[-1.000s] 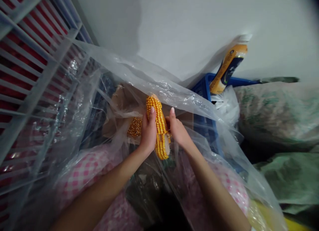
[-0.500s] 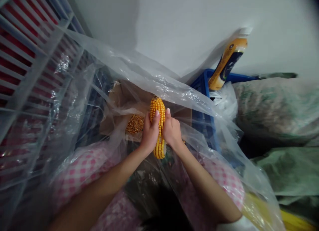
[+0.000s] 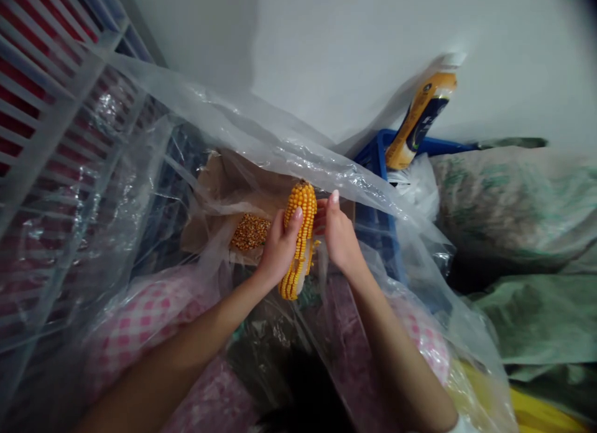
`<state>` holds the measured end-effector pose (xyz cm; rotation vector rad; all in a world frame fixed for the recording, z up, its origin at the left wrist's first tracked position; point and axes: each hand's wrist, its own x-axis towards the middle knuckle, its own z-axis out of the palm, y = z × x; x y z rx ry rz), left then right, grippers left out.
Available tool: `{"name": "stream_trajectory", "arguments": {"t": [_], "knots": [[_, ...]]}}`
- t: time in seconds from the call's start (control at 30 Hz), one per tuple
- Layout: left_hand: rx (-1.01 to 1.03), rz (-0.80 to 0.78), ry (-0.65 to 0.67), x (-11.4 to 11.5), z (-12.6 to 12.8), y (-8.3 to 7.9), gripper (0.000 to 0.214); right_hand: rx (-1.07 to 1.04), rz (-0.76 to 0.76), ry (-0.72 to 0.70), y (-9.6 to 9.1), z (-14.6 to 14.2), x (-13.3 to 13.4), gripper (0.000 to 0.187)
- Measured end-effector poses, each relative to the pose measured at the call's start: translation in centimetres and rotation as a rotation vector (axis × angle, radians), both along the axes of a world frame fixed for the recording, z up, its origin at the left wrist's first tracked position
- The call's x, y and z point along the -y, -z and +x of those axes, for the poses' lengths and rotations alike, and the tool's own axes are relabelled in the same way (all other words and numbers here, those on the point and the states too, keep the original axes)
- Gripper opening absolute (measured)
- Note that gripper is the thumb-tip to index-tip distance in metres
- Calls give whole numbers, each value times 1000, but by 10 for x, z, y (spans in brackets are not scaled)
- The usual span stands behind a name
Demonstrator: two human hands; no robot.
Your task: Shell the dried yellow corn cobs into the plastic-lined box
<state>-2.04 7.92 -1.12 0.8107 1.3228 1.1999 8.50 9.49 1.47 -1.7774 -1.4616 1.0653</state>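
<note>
Cramped corner against a pale wall (image 3: 373, 47), seen from above, with both forearms reaching down into the folds of a crumpled clear plastic sheet (image 3: 261, 131). Nearest the view, the left hand (image 3: 280, 249) is closed around the lower middle of a dried corn cob (image 3: 302, 224), its thumb lying against the kernels. The right hand (image 3: 342, 237) is partly open, with the thumb raised and the fingers curving in just at the cob's upper right side; whether they press on it cannot be told. The cob stands tilted between the two hands, over the plastic. Most of it keeps its orange-yellow rows, packed tight at the top, while a pale bare core (image 3: 303, 272) shows down the lower right side, where the kernels are gone. Just left of the hands, a patch of loose corn kernels (image 3: 250, 232) lies on brown paper (image 3: 209, 200). Below the arms spreads pink gingham cloth (image 3: 140, 321). Farther off on the left stands a white slatted rack (image 3: 51, 109) with red behind it. Beyond the hands sit a blue plastic crate (image 3: 373, 165) and a leaning orange-yellow bottle (image 3: 420, 119), and to the right lie bulging green-patterned sacks (image 3: 513, 203).
</note>
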Motion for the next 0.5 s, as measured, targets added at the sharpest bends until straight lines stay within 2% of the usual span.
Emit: {"name": "stream_trajectory", "arguments": {"t": [0.13,0.2,0.37,0.5], "knots": [[-71,70,22,9,9,7,26,278,104,49,5,-12,8,60],[-83,82,20,11,11,11,27,344,152,37,10,-15,9,58],[-49,55,83,8,5,19,33,333,228,-25,18,-10,4,54],[120,-13,164,4,-1,16,38,196,283,0,17,-6,3,53]]}}
